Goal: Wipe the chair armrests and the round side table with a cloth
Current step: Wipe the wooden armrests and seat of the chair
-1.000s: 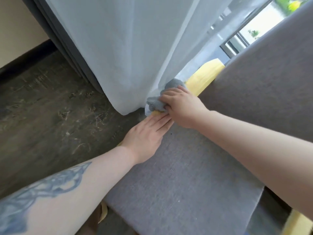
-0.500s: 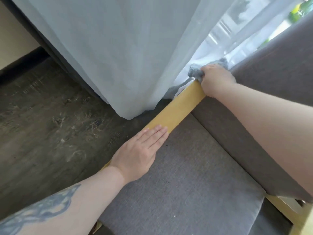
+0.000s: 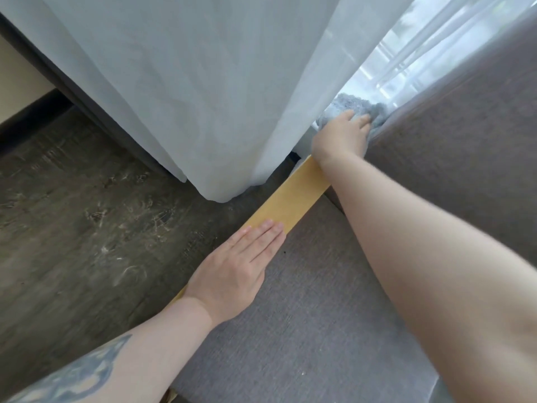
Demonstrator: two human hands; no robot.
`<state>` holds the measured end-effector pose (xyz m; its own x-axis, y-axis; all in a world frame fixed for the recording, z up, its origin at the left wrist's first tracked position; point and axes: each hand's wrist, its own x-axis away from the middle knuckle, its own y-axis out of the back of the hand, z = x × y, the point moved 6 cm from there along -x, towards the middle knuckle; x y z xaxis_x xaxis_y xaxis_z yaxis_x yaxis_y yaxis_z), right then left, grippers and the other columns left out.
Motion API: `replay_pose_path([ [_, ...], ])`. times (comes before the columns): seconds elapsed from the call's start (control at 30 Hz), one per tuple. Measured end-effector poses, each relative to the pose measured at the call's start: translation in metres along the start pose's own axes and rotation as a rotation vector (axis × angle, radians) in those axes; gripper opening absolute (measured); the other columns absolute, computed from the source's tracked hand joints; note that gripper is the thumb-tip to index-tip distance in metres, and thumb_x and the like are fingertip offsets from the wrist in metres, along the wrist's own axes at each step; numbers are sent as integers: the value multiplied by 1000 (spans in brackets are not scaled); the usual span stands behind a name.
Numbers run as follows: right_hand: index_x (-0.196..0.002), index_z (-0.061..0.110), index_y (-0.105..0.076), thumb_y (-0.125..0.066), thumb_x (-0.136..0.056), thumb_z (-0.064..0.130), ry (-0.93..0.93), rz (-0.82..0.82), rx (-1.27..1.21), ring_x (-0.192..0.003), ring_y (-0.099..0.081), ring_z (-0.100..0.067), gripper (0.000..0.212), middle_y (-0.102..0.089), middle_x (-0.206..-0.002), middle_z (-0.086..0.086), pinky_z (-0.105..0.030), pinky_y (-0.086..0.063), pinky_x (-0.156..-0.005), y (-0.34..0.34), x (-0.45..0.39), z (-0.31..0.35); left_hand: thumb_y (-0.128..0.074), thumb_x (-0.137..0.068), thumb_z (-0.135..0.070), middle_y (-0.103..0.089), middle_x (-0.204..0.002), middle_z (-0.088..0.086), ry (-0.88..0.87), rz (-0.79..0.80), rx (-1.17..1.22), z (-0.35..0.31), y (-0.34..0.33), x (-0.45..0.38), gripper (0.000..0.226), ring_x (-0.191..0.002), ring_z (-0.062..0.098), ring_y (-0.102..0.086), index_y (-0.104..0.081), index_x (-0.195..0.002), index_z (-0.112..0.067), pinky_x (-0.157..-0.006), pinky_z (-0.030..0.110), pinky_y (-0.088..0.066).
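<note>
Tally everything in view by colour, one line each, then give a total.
Grey: 3 — cloth, seat cushion, back cushion
Yellow: 1 — armrest
White: 1 — sheer curtain
Dark brown: 1 — floor
Total: 6

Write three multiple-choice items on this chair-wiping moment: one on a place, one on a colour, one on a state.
1. Where is the cloth?
A. far end of the armrest, by the curtain
B. on the seat cushion
C. on the floor

2. What colour is the armrest?
A. black
B. yellow
C. white

3. How does the left hand lie?
A. clenched in a fist
B. gripping the cloth
C. flat, fingers straight, on the armrest

Key: 1 A, the right hand presses it there; 2 B, a yellow wooden strip; 3 C, its fingers lie straight.
</note>
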<state>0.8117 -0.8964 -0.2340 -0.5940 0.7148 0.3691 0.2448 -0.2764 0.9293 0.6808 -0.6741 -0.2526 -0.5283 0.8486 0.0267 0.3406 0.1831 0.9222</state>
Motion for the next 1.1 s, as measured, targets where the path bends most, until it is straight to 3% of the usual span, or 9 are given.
replay_pose_path([
  [0.2,-147,-8,-3,-37,-100,27,80,-62,40,-145,-2,-37,68,-2,-154,-31,-37,-5,-117,-3,-8,-8,-45,-93,-19,-37,-152,4,-9,-27,-4,-1,3,-1,52,-142,17,-31,-41,-144,-9,-116,34,-24],
  [0.33,-128,2,-48,-41,-94,11,103,-145,-92,-136,-33,-30,36,-28,-150,-21,-35,-30,-106,8,-8,-12,-42,-95,-20,-38,-152,5,-13,-29,-6,1,3,-1,51,-142,18,-32,-42,-144,-9,-115,34,-25],
  [0.43,-93,4,-63,-49,-83,3,549,-226,-120,-114,-51,-28,17,-59,-117,-12,-34,-38,-93,-21,65,4,-42,-94,-19,-41,-150,6,-18,-33,0,-1,5,-2,50,-140,19,-36,-45,-142,-8,-114,37,-29],
  [0.53,-73,10,-63,-49,-78,17,932,-49,-114,-95,-59,-28,16,-68,-86,-4,-31,-36,-91,-42,101,17,-45,-92,-16,-44,-148,6,-7,-38,41,-1,7,-1,51,-139,18,-37,-46,-142,-7,-114,36,-30],
  [0.6,-80,14,-65,-46,-83,28,937,39,-73,-105,-56,-25,24,-67,-93,0,-35,-34,-99,-40,82,11,-47,-92,-15,-44,-148,6,1,-48,67,0,7,0,50,-140,18,-36,-46,-141,-7,-117,35,-25],
  [0.73,-107,14,-67,-50,-89,26,747,-95,-210,-134,-38,-22,28,-58,-129,0,-42,-20,-111,-39,99,-7,-47,-94,-21,-42,-150,3,47,-28,88,5,7,11,50,-142,17,-31,-45,-143,-10,-119,35,-18],
  [0.9,-130,22,-56,-41,-95,29,1030,69,-116,-142,-27,-18,40,-43,-146,4,-42,-13,-115,-77,185,-1,-40,-97,-31,-33,-154,8,10,115,-16,8,3,70,56,-145,19,-25,-34,-148,-8,-119,40,-18],
  [1.03,-136,24,-52,-45,-94,17,665,-51,-327,-145,-19,-18,43,-35,-152,1,-43,-10,-118,-70,169,-14,-32,-99,-38,-13,-161,4,19,170,-75,15,4,113,62,-149,18,-10,-18,-153,-10,-118,39,-12],
  [1.1,-131,22,-56,-43,-92,19,676,-52,-312,-144,-22,-21,40,-38,-150,-1,-44,-10,-116,-85,207,3,-32,-97,-40,-17,-160,6,45,183,-80,14,3,127,63,-148,19,-13,-22,-152,-10,-118,40,-13],
])
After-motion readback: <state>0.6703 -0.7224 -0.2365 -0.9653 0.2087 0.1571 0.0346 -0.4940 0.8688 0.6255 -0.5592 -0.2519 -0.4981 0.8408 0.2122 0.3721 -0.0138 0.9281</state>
